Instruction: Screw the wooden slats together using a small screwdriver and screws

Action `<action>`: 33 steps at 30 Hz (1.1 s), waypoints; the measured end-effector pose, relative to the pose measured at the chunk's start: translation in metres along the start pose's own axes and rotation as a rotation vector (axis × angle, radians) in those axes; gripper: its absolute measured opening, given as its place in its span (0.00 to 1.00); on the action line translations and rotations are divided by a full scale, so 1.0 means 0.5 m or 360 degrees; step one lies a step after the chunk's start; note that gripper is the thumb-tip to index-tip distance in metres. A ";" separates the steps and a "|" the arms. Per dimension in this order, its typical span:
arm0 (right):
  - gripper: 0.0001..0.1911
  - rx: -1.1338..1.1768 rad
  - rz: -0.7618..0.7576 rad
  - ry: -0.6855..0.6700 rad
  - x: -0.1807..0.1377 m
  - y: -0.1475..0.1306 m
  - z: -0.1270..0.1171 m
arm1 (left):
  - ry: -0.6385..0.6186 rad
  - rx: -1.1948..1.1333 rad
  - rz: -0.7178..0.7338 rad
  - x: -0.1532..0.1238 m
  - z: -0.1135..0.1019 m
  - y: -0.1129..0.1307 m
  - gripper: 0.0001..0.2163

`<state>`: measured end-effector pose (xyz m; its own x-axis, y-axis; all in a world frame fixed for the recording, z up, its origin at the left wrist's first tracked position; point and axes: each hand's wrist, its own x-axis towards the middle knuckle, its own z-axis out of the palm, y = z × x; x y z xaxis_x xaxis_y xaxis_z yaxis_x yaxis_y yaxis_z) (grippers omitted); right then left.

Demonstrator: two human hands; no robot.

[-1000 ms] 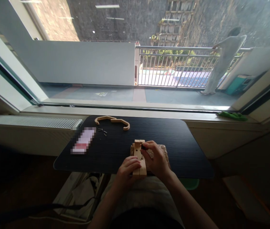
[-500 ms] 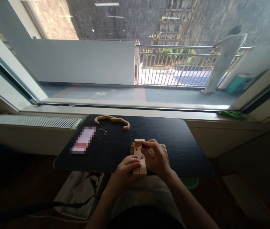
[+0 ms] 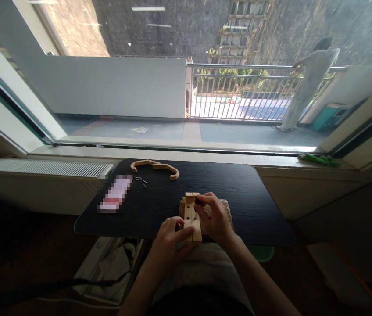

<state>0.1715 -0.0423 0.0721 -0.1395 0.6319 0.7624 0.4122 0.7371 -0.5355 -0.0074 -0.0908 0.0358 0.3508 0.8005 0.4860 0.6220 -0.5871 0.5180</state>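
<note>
A pale wooden piece [image 3: 189,224] with dark round holes and a seam along its length lies on a brown, rough-looking block [image 3: 226,208] at the table's near edge. My left hand [image 3: 169,237] steadies the wood from the left, index finger laid across its top and the other fingers curled at its side. Between the fingertips of my right hand [image 3: 218,217] is the black handle of a small screwdriver [image 3: 198,201]. Its thin shaft points down to the wood's right strip. The tip is too small to make out.
Two curved wooden pieces [image 3: 166,166] lie at the back of the black table [image 3: 238,188], with several screws [image 3: 143,181] near them. A blurred pink-white item [image 3: 116,193] is at the left. Beyond stand a radiator [image 3: 74,169] and a window sill holding a green cloth [image 3: 320,160].
My left fingers have drawn back, uncovering another hole, while the index finger now stretches over the wood. The right hand and screwdriver stay in nearly the same place.
</note>
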 end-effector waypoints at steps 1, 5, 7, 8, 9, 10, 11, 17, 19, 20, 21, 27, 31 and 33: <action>0.14 -0.0003 0.0006 -0.0001 0.000 0.000 0.001 | -0.0018 -0.0016 -0.0028 -0.004 0.000 0.003 0.13; 0.13 -0.0007 0.0015 -0.0001 -0.001 0.002 0.003 | 0.0075 -0.0112 -0.0294 -0.025 0.006 0.021 0.19; 0.13 -0.0001 -0.0003 0.0016 -0.001 0.003 0.004 | 0.0176 -0.0105 -0.0585 -0.033 0.012 0.036 0.14; 0.13 0.0001 -0.0011 0.0025 -0.001 0.003 0.004 | 0.0176 -0.0088 -0.0707 -0.035 0.015 0.043 0.14; 0.13 0.0001 -0.0014 0.0029 -0.001 0.003 0.004 | 0.0109 -0.0084 -0.0810 -0.035 0.017 0.051 0.14; 0.14 0.0000 -0.0013 0.0029 -0.001 0.003 0.004 | 0.0019 -0.0093 -0.0902 -0.033 0.018 0.057 0.14; 0.14 -0.0003 -0.0012 0.0026 -0.001 0.002 0.004 | -0.0097 -0.0123 -0.0985 -0.029 0.018 0.061 0.16; 0.13 -0.0023 -0.0008 0.0015 -0.003 0.001 0.003 | -0.0548 -0.0821 -0.1389 -0.005 0.038 0.062 0.29; 0.13 -0.0026 -0.0009 0.0020 -0.003 0.002 0.003 | -0.0547 -0.1082 -0.1469 -0.003 0.053 0.063 0.30; 0.13 -0.0026 -0.0011 0.0020 -0.003 0.002 0.004 | -0.0520 -0.1188 -0.1512 -0.001 0.060 0.065 0.31; 0.14 -0.0026 -0.0013 0.0020 -0.003 0.002 0.004 | -0.0513 -0.1292 -0.1544 0.000 0.065 0.068 0.31; 0.12 -0.0030 -0.0021 0.0032 0.002 -0.001 -0.001 | -0.0326 -0.1881 -0.1685 0.017 0.077 0.087 0.24; 0.12 -0.0049 -0.0010 0.0022 0.002 0.000 -0.004 | -0.0220 -0.2124 -0.1796 0.025 0.075 0.096 0.18; 0.12 -0.0038 -0.0002 0.0028 0.000 0.002 -0.004 | -0.0158 -0.2166 -0.1832 0.029 0.073 0.101 0.17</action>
<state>0.1739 -0.0423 0.0723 -0.1245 0.6265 0.7694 0.4337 0.7318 -0.5257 0.0545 -0.1044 0.0432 0.2678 0.8122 -0.5183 -0.3820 0.5834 0.7168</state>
